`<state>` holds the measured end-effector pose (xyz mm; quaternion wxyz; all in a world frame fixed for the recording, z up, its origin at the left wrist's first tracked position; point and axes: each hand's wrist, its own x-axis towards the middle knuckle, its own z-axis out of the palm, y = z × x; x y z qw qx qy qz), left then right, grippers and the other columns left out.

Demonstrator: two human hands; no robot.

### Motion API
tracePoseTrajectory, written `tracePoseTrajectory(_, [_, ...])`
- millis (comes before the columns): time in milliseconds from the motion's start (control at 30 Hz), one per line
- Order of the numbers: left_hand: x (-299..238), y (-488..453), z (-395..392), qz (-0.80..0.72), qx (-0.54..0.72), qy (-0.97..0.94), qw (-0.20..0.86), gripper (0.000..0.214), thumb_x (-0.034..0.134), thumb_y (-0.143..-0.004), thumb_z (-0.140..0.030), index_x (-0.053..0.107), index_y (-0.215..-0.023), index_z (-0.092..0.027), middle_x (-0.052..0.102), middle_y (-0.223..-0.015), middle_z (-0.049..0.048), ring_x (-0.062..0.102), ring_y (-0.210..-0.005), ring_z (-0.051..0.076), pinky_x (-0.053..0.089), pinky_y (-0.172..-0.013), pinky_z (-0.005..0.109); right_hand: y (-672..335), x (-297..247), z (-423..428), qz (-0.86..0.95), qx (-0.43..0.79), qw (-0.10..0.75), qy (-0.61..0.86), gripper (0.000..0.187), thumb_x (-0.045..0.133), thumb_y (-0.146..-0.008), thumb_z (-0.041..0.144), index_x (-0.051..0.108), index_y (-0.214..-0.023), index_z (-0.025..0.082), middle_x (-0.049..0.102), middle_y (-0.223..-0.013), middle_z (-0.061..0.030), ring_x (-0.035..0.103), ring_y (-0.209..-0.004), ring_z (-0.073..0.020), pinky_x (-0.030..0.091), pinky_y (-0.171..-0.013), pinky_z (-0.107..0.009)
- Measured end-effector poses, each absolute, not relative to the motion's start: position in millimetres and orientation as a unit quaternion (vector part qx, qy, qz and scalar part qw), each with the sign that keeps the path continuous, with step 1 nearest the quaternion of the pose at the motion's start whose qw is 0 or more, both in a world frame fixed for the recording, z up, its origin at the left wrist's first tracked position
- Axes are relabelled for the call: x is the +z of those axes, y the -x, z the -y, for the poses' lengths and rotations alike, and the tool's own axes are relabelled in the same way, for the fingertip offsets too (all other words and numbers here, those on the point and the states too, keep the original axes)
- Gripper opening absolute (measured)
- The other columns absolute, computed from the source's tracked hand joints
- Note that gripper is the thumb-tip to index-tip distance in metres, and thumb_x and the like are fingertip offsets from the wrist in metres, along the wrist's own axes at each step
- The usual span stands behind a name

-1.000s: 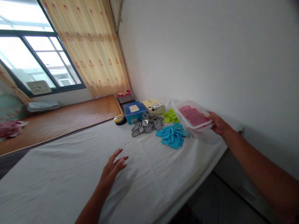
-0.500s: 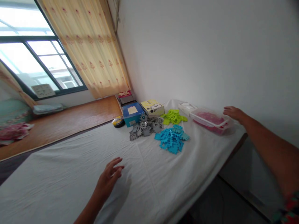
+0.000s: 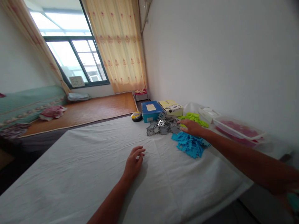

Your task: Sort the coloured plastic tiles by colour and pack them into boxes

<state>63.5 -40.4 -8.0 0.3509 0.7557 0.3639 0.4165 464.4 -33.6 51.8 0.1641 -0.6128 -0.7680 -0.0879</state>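
Note:
My right hand reaches out flat over the far side of the white-sheeted table, fingers stretched, between the grey puzzle pieces and the blue puzzle pieces. It holds nothing. Just beyond it lies a heap of green puzzle pieces. My left hand rests on the sheet in the middle, fingers loosely curled and empty. A clear plastic box with pink pieces stands at the right by the wall.
A blue box, a yellow cartoon box, a round tin and a small white box stand at the table's far end. The white wall runs along the right. A wooden platform and a window lie beyond.
My right hand has let go of the clear box, which now stands by the wall, and moved left to the puzzle piles. The camera has swung left.

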Motion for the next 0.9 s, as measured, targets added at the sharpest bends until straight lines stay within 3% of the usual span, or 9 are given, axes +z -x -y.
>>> tracePoseTrajectory(200, [-10.8, -53.0, 42.9, -0.345, 0.415, -0.786, 0.301, 0.027, 0.044, -0.087, -0.016, 0.066, -0.101, -0.02, 0.058, -0.117, 0.0108, 0.066, -0.079, 0.012, 0.055, -0.06, 0.023, -485.6, 62.8, -61.8, 0.662, -0.167, 0.133, 0.719, 0.059, 0.058, -0.081, 0.027, 0.047, -0.137, 0.014, 0.053, -0.136, -0.0172, 0.049, -0.121, -0.0323, 0.042, -0.101, -0.044])
tracePoseTrajectory(467, [-6.7, -53.6, 47.6, -0.333, 0.374, -0.818, 0.284, 0.033, 0.041, -0.085, -0.007, 0.065, -0.102, -0.021, 0.058, -0.12, 0.0098, 0.065, -0.082, 0.011, 0.054, -0.069, 0.023, -530.5, 28.9, -136.2, 0.567, -0.086, 0.063, 0.817, 0.112, 0.072, -0.06, 0.065, 0.019, -0.151, 0.027, 0.02, -0.155, -0.0192, 0.043, -0.124, -0.045, 0.041, -0.095, -0.055])
tracePoseTrajectory(567, [-6.8, -52.2, 47.9, -0.332, 0.363, -0.824, 0.281, 0.036, 0.041, -0.082, -0.005, 0.065, -0.103, -0.021, 0.059, -0.119, 0.0091, 0.065, -0.083, 0.011, 0.053, -0.072, 0.023, -538.6, 18.3, -149.3, 0.567, -0.087, 0.064, 0.816, 0.111, 0.072, -0.058, 0.065, 0.018, -0.15, 0.035, 0.013, -0.158, -0.0158, 0.04, -0.124, -0.0474, 0.039, -0.091, -0.062])
tracePoseTrajectory(667, [-6.5, -51.9, 48.2, -0.332, 0.358, -0.827, 0.279, 0.037, 0.041, -0.08, -0.003, 0.065, -0.102, -0.021, 0.059, -0.118, 0.0085, 0.064, -0.082, 0.01, 0.052, -0.074, 0.023, -547.5, 10.6, -155.7, 0.586, -0.091, 0.068, 0.802, 0.1, 0.07, -0.063, 0.058, 0.022, -0.148, 0.038, 0.014, -0.158, -0.0113, 0.038, -0.125, -0.0465, 0.04, -0.09, -0.061])
tracePoseTrajectory(900, [-3.7, -53.0, 49.0, -0.33, 0.352, -0.831, 0.279, 0.038, 0.04, -0.079, -0.002, 0.066, -0.1, -0.021, 0.062, -0.113, 0.0085, 0.064, -0.086, 0.013, 0.053, -0.078, 0.025, -552.0, 10.8, -158.8, 0.653, -0.186, 0.093, 0.728, 0.085, 0.062, -0.068, 0.05, 0.036, -0.143, 0.018, 0.038, -0.146, -0.019, 0.038, -0.13, -0.0343, 0.029, -0.103, -0.051])
